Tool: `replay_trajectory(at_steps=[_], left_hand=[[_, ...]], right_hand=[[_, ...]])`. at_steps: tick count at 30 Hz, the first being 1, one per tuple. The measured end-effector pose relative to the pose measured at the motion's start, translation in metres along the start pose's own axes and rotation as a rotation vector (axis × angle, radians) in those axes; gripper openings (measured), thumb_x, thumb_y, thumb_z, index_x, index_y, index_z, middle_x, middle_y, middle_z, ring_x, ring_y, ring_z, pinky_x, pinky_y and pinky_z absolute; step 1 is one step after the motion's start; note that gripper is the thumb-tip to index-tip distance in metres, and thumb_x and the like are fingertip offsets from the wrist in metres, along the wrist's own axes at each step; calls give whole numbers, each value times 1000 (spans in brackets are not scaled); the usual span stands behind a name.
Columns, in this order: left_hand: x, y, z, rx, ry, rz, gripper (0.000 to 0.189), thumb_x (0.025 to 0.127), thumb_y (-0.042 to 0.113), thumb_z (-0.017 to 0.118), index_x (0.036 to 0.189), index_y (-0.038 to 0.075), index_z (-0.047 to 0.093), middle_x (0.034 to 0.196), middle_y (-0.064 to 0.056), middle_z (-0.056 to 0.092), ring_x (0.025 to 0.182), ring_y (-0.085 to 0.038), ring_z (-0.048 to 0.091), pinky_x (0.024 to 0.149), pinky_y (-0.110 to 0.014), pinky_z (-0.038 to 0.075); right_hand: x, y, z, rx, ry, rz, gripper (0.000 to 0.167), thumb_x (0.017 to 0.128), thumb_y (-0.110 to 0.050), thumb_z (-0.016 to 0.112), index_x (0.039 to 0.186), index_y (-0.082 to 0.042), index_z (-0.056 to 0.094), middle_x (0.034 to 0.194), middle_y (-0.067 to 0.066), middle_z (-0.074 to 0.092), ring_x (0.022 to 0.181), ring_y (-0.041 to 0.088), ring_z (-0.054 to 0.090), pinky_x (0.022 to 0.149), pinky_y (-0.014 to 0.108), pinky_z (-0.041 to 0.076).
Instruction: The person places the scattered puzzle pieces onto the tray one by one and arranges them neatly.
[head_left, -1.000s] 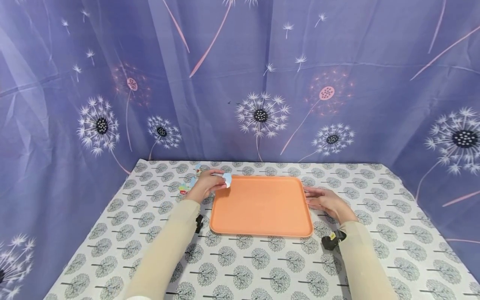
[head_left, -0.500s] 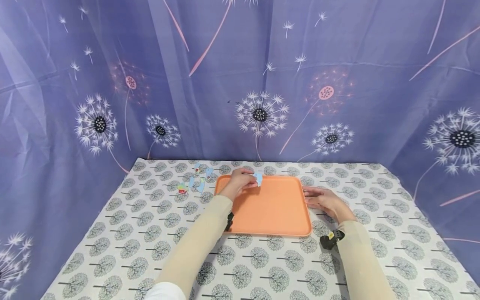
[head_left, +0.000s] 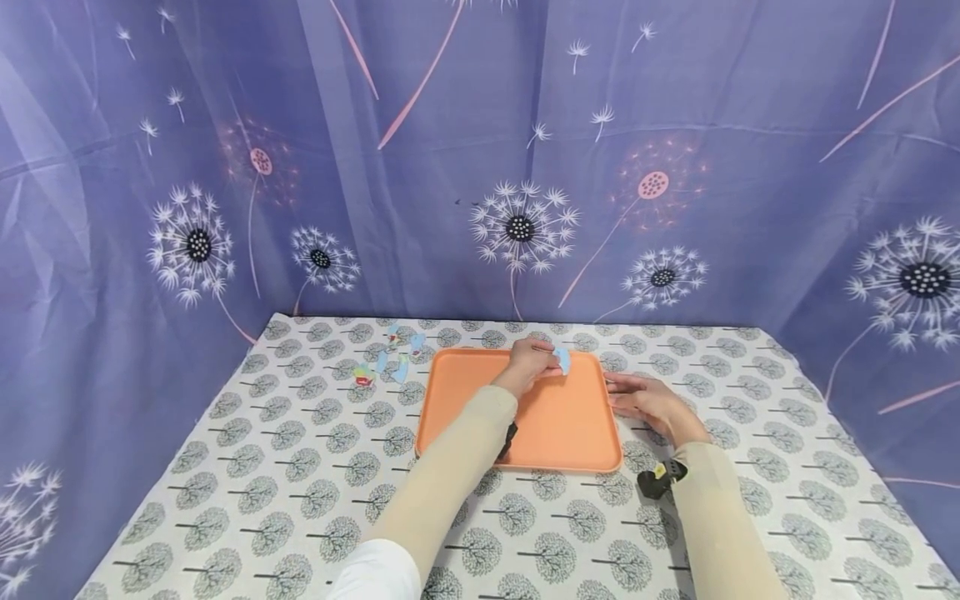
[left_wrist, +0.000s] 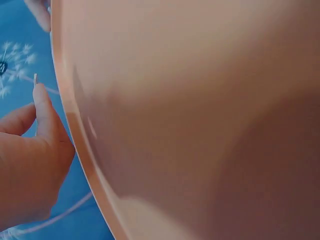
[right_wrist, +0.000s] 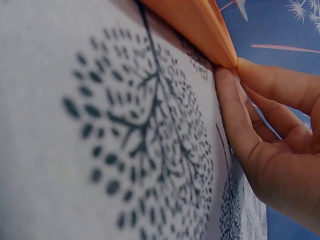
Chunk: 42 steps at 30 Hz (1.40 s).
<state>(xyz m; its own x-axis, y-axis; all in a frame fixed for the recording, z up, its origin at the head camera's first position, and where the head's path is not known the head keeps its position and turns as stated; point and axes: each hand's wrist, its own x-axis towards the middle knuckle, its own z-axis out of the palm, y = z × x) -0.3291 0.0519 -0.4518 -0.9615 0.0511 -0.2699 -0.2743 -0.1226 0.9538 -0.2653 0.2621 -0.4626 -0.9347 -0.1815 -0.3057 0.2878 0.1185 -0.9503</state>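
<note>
head view: a thin, flat, pale-blue piece [head_left: 563, 361] is held over the upper right part of an orange, rectangular, low-rimmed tray [head_left: 573, 429] in the middle of the frame; how high above the surface, i cannot tell.
left hand [head_left: 529, 364]: nearly closed, thumb and fingers pinching the piece, part of which sticks out to the right. the left wrist view shows it edge-on, a sliver at the fingertips. with so slight a hold it could slip or twist, and an early release could flip it or land it leaning on the rim.
right hand [head_left: 651, 402]: at the tray's right rim, fingers loosely extended, tips touching the rim without wrapping round it; how hard they press, i cannot tell. if that contact lightened, a bump could slide the tray across the white cloth with grey printed trees [head_left: 303, 492].
beige left sleeve [head_left: 446, 467]: crosses the tray's lower left. if the arm dipped, it or the small black wrist camera [head_left: 507, 439] could catch the lower rim and skew the tray.
loose pieces: flat cut-outs, pale-blue and multicoloured [head_left: 363, 377], lie on the cloth at the upper left of the tray, well apart from either hand. being so thin, they could scatter or overlap if a sleeve brushed them.
</note>
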Motion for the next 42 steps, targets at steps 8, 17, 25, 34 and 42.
replay_trajectory(at_steps=[8,17,25,34,42], left_hand=[[5,-4,25,94,52,3,25,76,-20,65,99,-12,64,90,-18,62,82,-37,70,63,-24,60],[10,-7,37,178,79,-35,24,74,-23,67,95,-12,65,82,-15,62,79,-34,71,60,-24,60],[7,-13,38,204,79,-37,22,75,-20,68,95,-11,66,88,-16,65,79,-33,71,58,-23,60],[6,-15,36,219,74,-23,20,75,-19,70,93,-10,67,95,-16,67,77,-32,71,58,-24,60],[3,-13,34,267,68,-23,19,76,-15,72,93,-9,68,98,-16,68,75,-30,71,60,-25,60]], right_hand=[[1,1,0,-21,-7,6,67,89,4,63,147,2,32,133,23,51,93,10,64,91,29,55],[3,3,-2,-75,5,-4,64,89,0,64,146,1,35,133,22,52,95,11,64,91,29,54],[2,5,-3,-67,-5,-8,65,89,2,63,147,1,34,134,22,51,97,13,64,92,30,54],[0,3,-2,-44,-25,-20,66,88,5,62,146,3,32,135,25,49,97,14,64,92,30,54],[2,4,-3,-63,-15,-18,64,89,3,62,146,3,33,137,26,47,98,14,64,92,29,54]])
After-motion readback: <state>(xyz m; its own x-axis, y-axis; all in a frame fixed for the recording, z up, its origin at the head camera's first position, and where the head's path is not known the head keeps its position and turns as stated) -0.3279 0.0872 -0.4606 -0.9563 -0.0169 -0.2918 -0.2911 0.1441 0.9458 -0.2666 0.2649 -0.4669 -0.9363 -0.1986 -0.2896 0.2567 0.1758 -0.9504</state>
